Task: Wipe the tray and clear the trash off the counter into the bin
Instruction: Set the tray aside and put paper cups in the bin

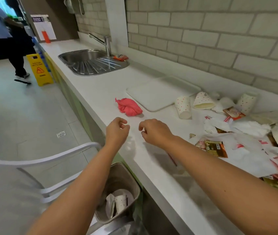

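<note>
A white tray (158, 94) lies on the white counter (160, 168), with a crumpled pink cloth (129, 107) just left of its near corner. My left hand (117, 130) and my right hand (152, 131) hover side by side over the counter's front edge, a little short of the cloth. Both have loosely curled fingers and hold nothing. To the right lies the trash: dotted paper cups (183, 107), white napkins (247, 146) and snack wrappers (215, 147). A grey bin (118, 192) stands on the floor below the counter edge, with a cup and paper inside.
A steel sink (92, 61) with a tap is set in the counter further back, an orange wrapper (120, 57) beside it. A white chair (53, 167) stands left of the bin. A yellow wet-floor sign (39, 69) and a walking person (7, 38) are on the floor behind.
</note>
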Available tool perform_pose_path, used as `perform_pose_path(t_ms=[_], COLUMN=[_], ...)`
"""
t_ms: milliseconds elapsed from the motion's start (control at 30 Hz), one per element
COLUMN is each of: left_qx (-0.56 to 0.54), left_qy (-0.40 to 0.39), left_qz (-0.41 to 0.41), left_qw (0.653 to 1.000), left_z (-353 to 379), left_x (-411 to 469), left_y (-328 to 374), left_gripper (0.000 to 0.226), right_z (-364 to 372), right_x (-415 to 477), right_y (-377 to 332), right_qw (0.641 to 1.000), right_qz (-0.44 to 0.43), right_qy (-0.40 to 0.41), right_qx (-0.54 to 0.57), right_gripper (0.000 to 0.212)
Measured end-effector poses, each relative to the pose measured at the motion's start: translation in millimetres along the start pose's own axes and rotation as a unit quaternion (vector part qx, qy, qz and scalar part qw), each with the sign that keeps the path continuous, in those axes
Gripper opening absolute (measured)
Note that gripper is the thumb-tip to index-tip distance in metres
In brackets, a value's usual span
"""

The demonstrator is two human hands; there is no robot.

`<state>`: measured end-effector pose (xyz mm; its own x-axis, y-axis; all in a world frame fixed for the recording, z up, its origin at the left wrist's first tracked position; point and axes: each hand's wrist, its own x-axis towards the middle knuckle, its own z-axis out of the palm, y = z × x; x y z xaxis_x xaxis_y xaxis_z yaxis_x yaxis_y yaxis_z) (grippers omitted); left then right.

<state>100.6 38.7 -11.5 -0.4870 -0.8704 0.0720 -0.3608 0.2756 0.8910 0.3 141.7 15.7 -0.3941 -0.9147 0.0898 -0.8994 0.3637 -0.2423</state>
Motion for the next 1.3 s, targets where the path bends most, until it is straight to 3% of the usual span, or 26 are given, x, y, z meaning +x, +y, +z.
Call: perform_pose_path(t_ms=[367,567,767,933,1167,1300], left_qx=[0.018,0.065,0.103,0.127,0.154,0.139], left_qy=[-0.106,-0.173,-0.199,-0.208,-0.246,-0.266], left_qz=[0.066,0.073,0.076,0.081,0.104,0.079], left_qw=[0.992,0.98,0.972,0.967,0.951,0.951], left_z=[98,146,182,201,212,210], left_x=[32,56,86,105,122,125], left_y=[59,82,106,115,119,119], left_gripper=[0.022,0.036,0.046,0.055,0.071,0.057], right_z=[-30,-43,-46,-45,-38,-36], right_x=[-7,-6,10,30,62,71], right_y=[97,159,209,227,243,247], right_qw=[0.976,0.942,0.868,0.843,0.747,0.704], right_qz=[0.208,0.304,0.366,0.37,0.415,0.437], right_qy=[0.068,0.108,0.128,0.131,0.113,0.111], right_qx=[-0.003,0.092,0.31,0.367,0.507,0.548], right_gripper=[0.026,0.025,0.039,0.048,0.051,0.055])
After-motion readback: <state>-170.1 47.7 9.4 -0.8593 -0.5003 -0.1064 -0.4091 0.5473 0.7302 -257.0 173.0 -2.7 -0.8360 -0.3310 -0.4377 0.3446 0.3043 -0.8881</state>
